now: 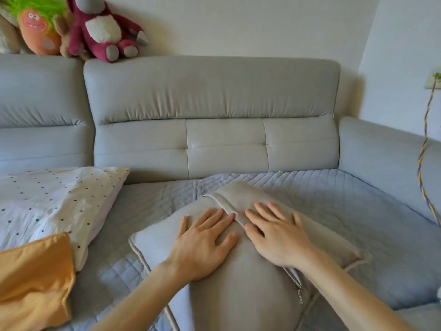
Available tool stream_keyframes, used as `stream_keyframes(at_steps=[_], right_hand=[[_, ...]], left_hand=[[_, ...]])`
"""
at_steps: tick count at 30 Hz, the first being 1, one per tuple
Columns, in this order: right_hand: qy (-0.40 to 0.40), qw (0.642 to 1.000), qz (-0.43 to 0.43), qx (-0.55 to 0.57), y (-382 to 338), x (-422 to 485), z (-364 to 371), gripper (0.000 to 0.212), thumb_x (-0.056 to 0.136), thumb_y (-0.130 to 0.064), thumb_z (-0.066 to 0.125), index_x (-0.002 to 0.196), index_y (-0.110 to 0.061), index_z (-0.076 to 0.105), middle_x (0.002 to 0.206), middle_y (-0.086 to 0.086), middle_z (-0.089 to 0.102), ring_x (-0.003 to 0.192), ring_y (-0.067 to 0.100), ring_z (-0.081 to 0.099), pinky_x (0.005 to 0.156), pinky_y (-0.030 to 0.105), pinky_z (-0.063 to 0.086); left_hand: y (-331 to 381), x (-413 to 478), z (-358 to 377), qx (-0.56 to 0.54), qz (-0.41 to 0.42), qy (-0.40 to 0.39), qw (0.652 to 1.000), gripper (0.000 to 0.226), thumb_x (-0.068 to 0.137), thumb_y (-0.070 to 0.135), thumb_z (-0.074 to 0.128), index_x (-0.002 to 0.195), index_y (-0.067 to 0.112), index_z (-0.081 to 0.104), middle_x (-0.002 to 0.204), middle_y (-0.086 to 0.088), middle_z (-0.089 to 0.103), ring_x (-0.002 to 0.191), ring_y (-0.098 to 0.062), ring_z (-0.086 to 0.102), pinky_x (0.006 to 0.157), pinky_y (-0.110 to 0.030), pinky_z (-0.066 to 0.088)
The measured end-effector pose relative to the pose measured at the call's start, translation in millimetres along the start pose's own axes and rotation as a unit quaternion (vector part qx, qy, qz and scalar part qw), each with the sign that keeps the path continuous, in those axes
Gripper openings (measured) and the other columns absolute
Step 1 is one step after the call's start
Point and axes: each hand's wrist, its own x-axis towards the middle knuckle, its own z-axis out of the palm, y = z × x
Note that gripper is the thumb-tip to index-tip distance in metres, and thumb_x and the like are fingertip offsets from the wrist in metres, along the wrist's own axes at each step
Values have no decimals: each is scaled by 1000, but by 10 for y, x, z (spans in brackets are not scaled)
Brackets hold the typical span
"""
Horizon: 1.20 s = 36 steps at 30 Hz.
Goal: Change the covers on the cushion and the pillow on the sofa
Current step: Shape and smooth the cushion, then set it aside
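A beige-grey cushion (241, 287) with light piping lies on the quilted sofa seat (334, 204) in front of me. My left hand (202, 244) rests flat on its top, fingers straight. My right hand (276, 232) lies flat beside it, fingers spread, just right of a piped fold of the cover. A zip shows at the cushion's right side under my right forearm. A white pillow (55, 204) with black dots lies at the left. An orange cover (33, 280) sits at the lower left, over the pillow's near corner.
The grey sofa backrest (214, 111) stands behind, with an armrest (391, 149) at the right. Plush toys (95, 27) sit on top of the backrest at the upper left. A twisted coloured cord (423, 161) hangs down at the right.
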Motion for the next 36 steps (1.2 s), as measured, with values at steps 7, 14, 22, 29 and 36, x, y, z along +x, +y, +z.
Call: stream_keyframes(at_steps=[7,14,22,29,36], right_hand=[[-83,987,-34,-132,312,-274,-10,47,92,-60,26,127,-50,56,145,-30,43,146,6,25,115,49,15],[-88,991,42,-86,297,434,375,58,101,-50,4,158,-36,3,164,-14,-14,149,14,-23,116,57,-17],[-53,996,16,-72,289,97,309,63,99,-59,7,157,-38,-2,163,-14,-19,147,12,-27,116,57,-19],[141,989,-23,-35,274,-590,274,63,99,-63,18,156,-39,7,165,-11,-7,151,13,-16,121,55,-2],[260,940,-219,-25,184,-1386,362,45,79,-19,65,124,-19,65,128,-5,61,119,17,55,91,40,52]], left_hand=[[274,-187,401,134,145,41,979,61,95,61,22,116,27,69,102,6,73,102,-20,62,93,-41,37],[39,626,417,133,36,-112,984,70,94,63,1,156,34,12,163,11,15,151,-12,8,122,-42,4],[115,228,377,149,35,-85,985,69,93,65,-1,156,36,-5,165,10,-5,151,-12,-11,121,-43,-8],[107,-594,160,88,184,116,972,65,97,65,20,156,36,18,165,3,8,152,-19,0,122,-51,3],[-492,-1275,226,199,445,113,866,92,83,77,51,152,18,37,158,-7,32,147,-26,27,114,-53,30]])
